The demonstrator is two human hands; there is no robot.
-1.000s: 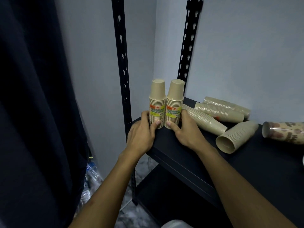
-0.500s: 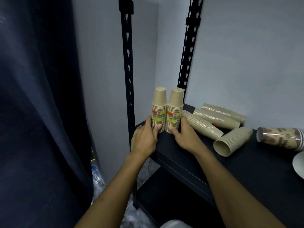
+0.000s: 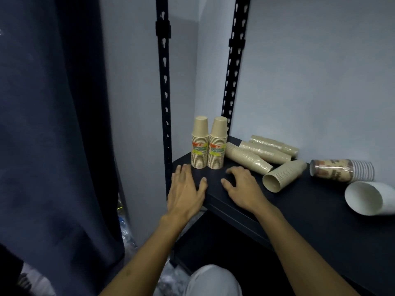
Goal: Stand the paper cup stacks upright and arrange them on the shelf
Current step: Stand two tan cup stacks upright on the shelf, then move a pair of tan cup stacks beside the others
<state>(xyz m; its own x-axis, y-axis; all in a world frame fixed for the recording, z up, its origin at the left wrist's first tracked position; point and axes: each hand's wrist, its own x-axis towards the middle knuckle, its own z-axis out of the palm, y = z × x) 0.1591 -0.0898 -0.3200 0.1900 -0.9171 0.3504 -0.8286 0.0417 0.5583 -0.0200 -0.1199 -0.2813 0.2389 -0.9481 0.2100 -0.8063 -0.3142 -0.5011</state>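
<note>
Two wrapped stacks of tan paper cups with yellow-green labels (image 3: 208,144) stand upright, touching each other, in the back-left corner of the black metal shelf (image 3: 299,201). Left hand (image 3: 185,193) and right hand (image 3: 243,186) both empty, fingers spread, just in front of those stacks and off them. To do: three long tan cup stacks lying on their sides (image 3: 259,153) just right of the upright pair, one shorter tan stack (image 3: 283,175) lying mouth toward the camera, a printed brown-patterned cup stack in clear wrap (image 3: 339,170), and a white paper cup on its side (image 3: 372,198). Handling guess: very light, thin-walled, crushes if squeezed; wrap probably slick; long stacks likely flex or telescope apart if lifted by one end. Best hold is around the middle with a loose wrap, other hand steadying the rim end while tipping up. Unclear: label text unreadable, whether the lying tan stacks are all wrapped, far ends of the rear two stacks overlap, white cup cut off by the frame edge, shelf's right end out of view.
</note>
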